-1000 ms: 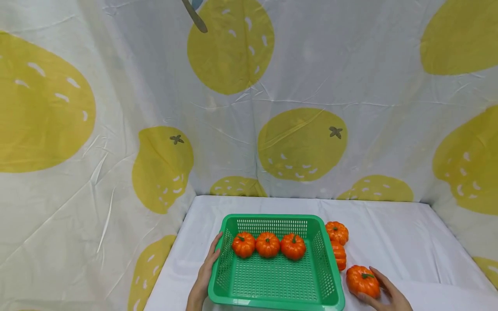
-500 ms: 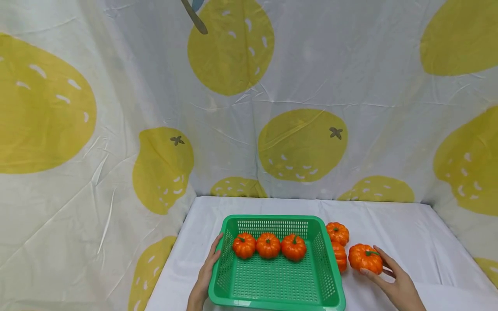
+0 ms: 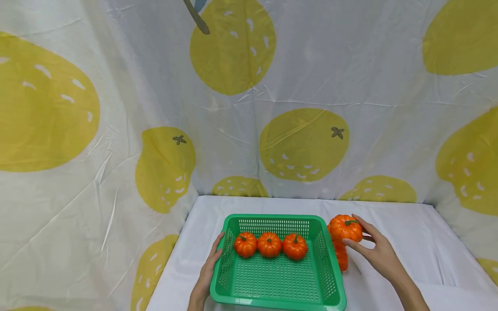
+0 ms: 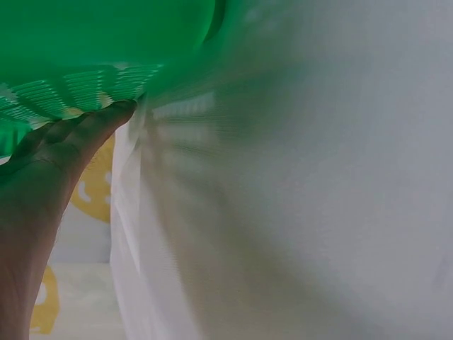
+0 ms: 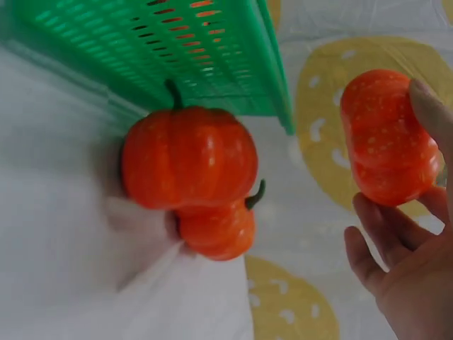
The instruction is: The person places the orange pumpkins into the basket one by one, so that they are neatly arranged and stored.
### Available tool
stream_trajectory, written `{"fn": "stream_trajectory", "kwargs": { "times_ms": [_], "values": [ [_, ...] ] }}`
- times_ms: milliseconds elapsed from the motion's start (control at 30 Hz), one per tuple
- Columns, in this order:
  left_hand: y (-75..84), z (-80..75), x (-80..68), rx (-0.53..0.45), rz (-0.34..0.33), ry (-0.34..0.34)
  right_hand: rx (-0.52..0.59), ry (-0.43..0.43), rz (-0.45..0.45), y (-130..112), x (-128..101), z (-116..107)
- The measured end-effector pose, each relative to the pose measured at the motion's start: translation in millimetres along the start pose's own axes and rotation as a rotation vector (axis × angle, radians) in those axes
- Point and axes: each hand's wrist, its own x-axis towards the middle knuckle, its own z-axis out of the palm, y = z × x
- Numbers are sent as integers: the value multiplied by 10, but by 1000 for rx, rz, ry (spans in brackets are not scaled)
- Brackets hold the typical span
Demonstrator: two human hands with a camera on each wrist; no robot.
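My right hand [image 3: 377, 254] holds a small orange pumpkin [image 3: 345, 228] between thumb and fingers, raised off the table beyond the basket's right side. In the right wrist view this pumpkin [image 5: 386, 138] shows its speckled underside. Two more pumpkins rest on the cloth by the basket's right wall: a nearer one [image 5: 191, 159] and a farther one [image 5: 218, 230], both partly hidden in the head view. My left hand [image 3: 206, 276] lies along the left wall of the green plastic basket [image 3: 278, 303], its fingers [image 4: 106, 126] extended against the slats.
Inside the basket, a left pumpkin [image 3: 245, 245], a middle one [image 3: 269, 245] and a right one [image 3: 295, 247] sit in a row toward the back. White cloth [image 3: 404, 242] covers the table. A lemon-print curtain [image 3: 225, 142] hangs behind and at both sides.
My right hand has lifted the pumpkin from the cloth near the front right and carried it away from me, over the two beside the basket. The left hand stays at the basket.
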Motion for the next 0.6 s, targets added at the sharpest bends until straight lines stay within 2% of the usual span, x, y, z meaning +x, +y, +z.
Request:
{"fn": "stream_trajectory", "kwargs": {
  "times_ms": [200, 600],
  "values": [
    [-7, -4, 6, -9, -3, -5, 48, -76, -95, -258, 157, 138],
    [1, 7, 21, -14, -9, 0, 196, -238, -181, -619, 372, 543]
  ]
}}
